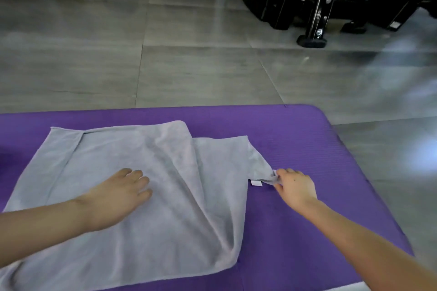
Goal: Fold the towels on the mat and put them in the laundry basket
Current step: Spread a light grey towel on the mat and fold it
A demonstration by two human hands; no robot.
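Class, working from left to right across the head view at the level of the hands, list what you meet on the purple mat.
Left hand flat on the grey cloth towel → small white fabric label → right hand pinching the towel's corner → bare purple foam mat.

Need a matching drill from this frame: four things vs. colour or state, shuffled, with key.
Column one:
1. left hand
2. right hand
3. towel
4. mat

Column two:
A. purple
B. pinches the towel's corner
C. grey, partly folded over
D. rests open on the towel

Pairs: 1-D, 2-B, 3-C, 4-A.
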